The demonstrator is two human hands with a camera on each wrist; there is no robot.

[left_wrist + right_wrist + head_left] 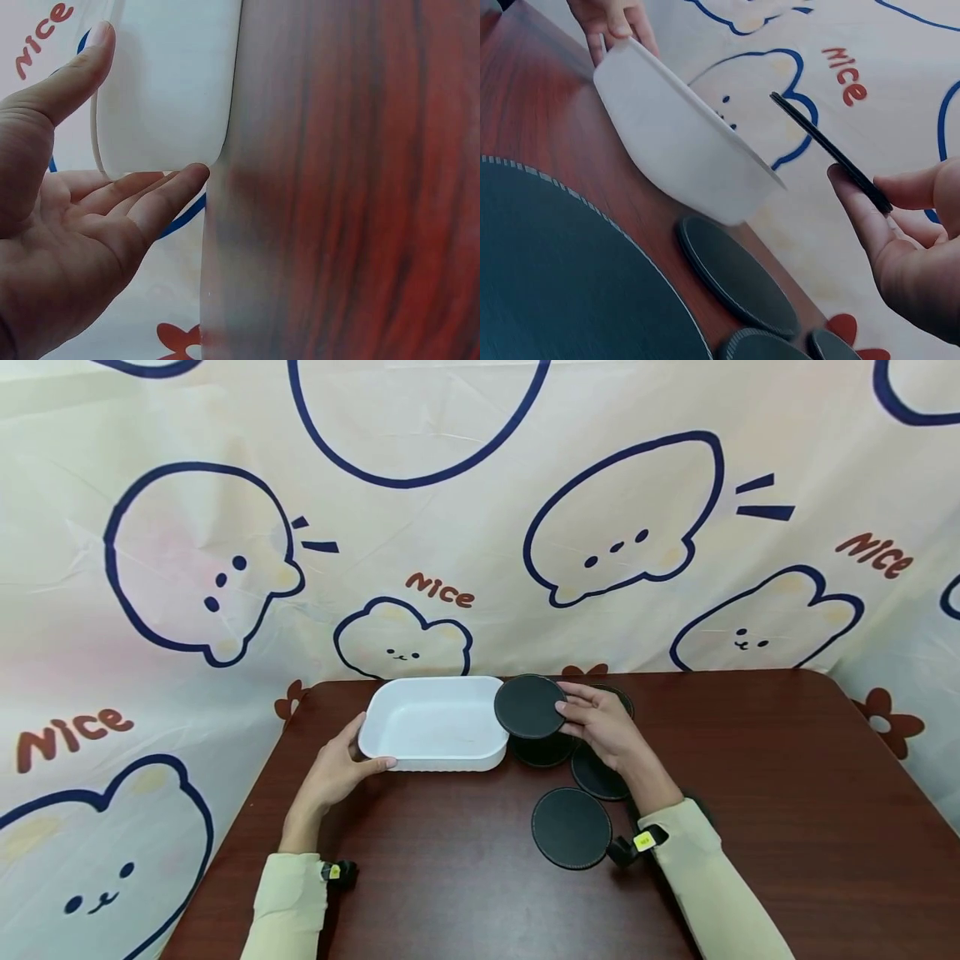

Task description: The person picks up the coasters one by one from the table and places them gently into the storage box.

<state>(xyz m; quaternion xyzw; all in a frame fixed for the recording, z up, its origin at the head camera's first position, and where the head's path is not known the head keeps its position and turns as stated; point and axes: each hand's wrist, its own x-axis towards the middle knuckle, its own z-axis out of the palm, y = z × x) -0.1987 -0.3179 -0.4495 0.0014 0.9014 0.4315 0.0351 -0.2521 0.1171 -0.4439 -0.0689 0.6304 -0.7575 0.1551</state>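
Observation:
A white rectangular plastic tray [435,722] with rounded corners stands at the table's far edge. My left hand [337,764] holds its left end, thumb at the near corner and fingers against the end wall. In the left wrist view the thumb [99,37] lies by the rim. My right hand [603,727] pinches a round black coaster [528,706] between thumb and fingers, raised beside the tray's right end. The right wrist view shows this coaster [829,150] edge-on and tilted, apart from the tray. Inside, the tray's visible floor is bare.
Several more black coasters lie on the brown table [465,877]: one nearer me [572,828], another coaster [596,774] under my right wrist, others partly hidden behind the hand. A printed cloth [480,527] hangs behind the table.

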